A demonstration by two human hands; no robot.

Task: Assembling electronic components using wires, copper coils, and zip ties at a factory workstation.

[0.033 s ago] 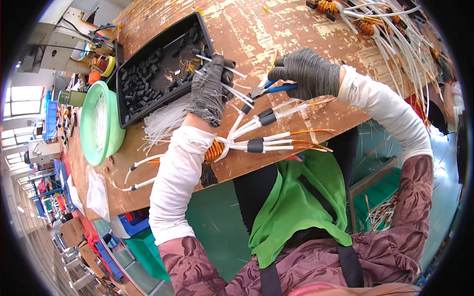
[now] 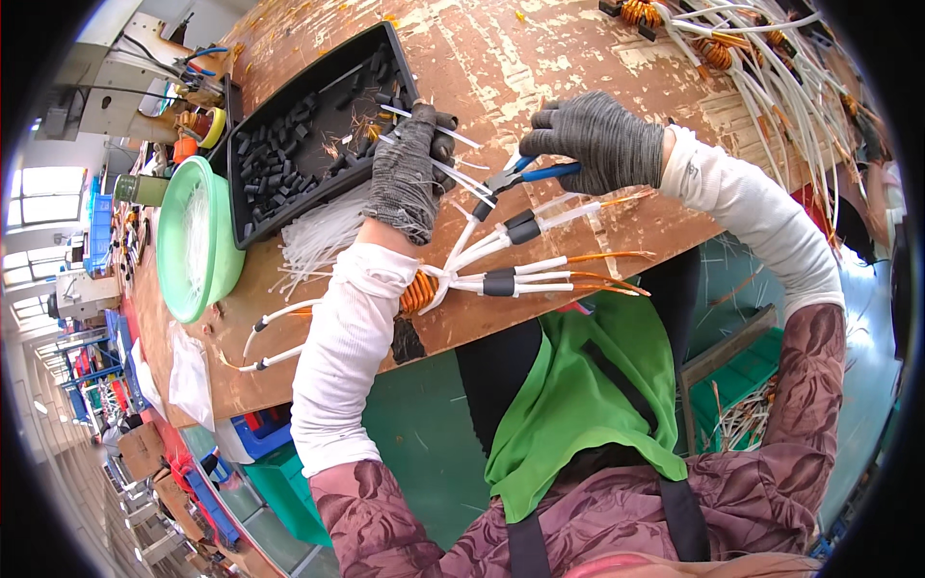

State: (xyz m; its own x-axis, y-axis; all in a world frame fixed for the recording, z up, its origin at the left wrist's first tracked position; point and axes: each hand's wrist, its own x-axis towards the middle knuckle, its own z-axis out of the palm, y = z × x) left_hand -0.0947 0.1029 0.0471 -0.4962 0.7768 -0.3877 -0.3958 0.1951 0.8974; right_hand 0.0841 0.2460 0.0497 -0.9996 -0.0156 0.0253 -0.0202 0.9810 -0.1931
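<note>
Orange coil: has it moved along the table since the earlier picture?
No. The orange coil shows no visible shift against the edge of the table, so no direction to report.

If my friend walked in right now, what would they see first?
Probably the bright green apron, bottom middle. Above it, the gloved right hand holds blue-handled pliers near white wires. At upper left, a black tray holds lots of little black pieces, with a light green tub to its left.
</note>
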